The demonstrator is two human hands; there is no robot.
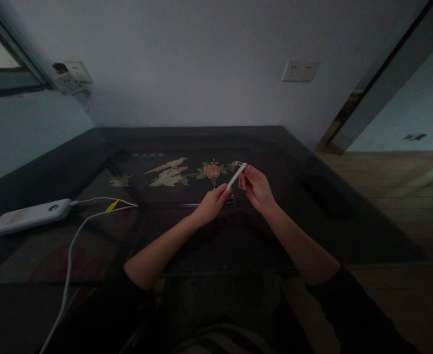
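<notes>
Above the table, a slim white stick slants up to the right between my two hands. It looks like a pen, but the dim light hides its exact kind. My left hand is closed around its lower end. At the upper end my right hand has its fingers curled in, with thumb and fingertips against the tip. Beneath and beyond the hands, a picture of a bird and flowers shows on the dark tabletop.
A white power bank lies at the left, with a white cable bearing a yellow tag. A dark flat object lies on the table's right side. Behind the table is a wall with a socket.
</notes>
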